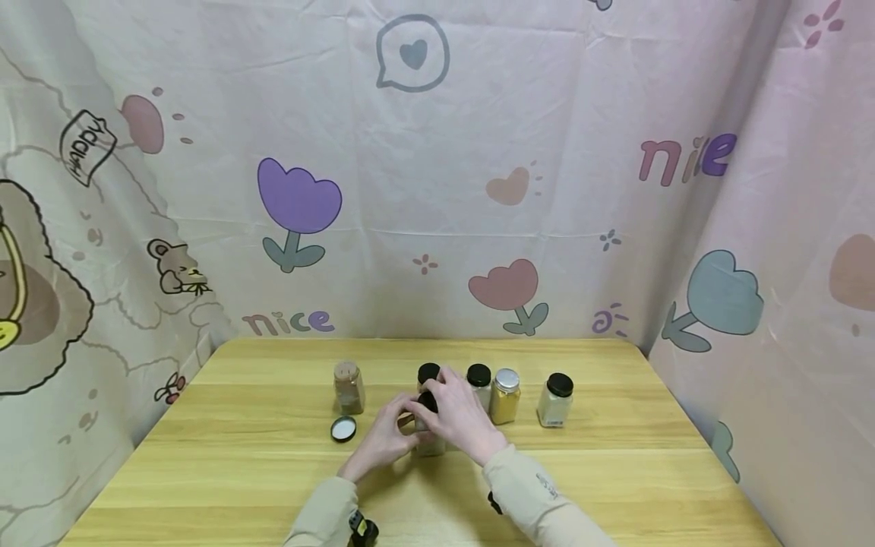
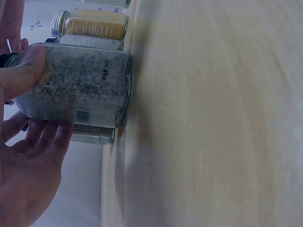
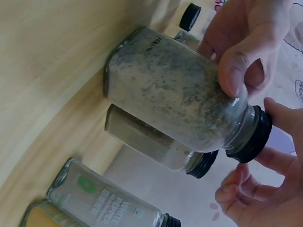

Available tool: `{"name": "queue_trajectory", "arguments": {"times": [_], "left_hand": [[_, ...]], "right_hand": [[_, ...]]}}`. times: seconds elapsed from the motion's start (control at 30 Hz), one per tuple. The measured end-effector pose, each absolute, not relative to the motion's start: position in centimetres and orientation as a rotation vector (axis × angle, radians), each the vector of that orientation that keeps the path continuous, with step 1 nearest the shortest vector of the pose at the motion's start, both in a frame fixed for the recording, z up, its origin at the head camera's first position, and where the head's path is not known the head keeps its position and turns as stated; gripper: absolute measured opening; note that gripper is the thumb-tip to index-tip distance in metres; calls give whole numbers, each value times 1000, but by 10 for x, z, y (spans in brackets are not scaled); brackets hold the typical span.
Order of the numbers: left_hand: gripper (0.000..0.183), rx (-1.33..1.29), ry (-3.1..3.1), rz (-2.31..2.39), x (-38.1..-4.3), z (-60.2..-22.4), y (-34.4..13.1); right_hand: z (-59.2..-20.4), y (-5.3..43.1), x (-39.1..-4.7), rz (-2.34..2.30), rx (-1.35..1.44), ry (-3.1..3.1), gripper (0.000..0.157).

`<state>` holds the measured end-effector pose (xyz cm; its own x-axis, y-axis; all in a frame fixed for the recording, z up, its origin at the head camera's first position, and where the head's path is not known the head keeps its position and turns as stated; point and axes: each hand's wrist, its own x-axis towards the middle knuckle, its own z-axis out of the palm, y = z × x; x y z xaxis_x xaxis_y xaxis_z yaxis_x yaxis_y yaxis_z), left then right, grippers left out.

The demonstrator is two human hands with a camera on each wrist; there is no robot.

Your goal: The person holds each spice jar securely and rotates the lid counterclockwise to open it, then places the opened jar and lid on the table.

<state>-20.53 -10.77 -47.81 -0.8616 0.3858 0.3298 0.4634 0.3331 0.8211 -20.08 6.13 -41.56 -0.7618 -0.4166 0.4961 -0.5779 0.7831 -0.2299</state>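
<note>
A curtain printed with tulips backs the scene, and a wooden table runs out to it; here in the middle, the speckled jar is upright between both hands, its base on or just above the wood, I cannot tell which; the left hand grips the body, thumb over the near face by the shoulder, fingers round the left side, seemingly to steady it; the right hand comes over the top, thumb and finger pinching the black lid, so body and lid each have a hold of their own.

Forearms reach in from the near side, left sleeve and right sleeve converging on the jar; a brown jar stands uncapped on the left, a loose lid just nearer, pale side up, perhaps its own; the yellow jar waits right, the pale jar farther right.
</note>
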Motion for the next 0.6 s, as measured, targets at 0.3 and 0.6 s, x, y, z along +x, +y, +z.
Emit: {"name": "queue_trajectory", "arguments": {"times": [0.3, 0.6], "left_hand": [[54, -824, -2470, -1631, -205, -478, -108], [51, -831, -2457, -1530, -206, -480, -109]], "right_hand": [[-408, 63, -200, 605, 889, -2591, 15], [-402, 69, -199, 682, 1038, -2615, 21]]}}
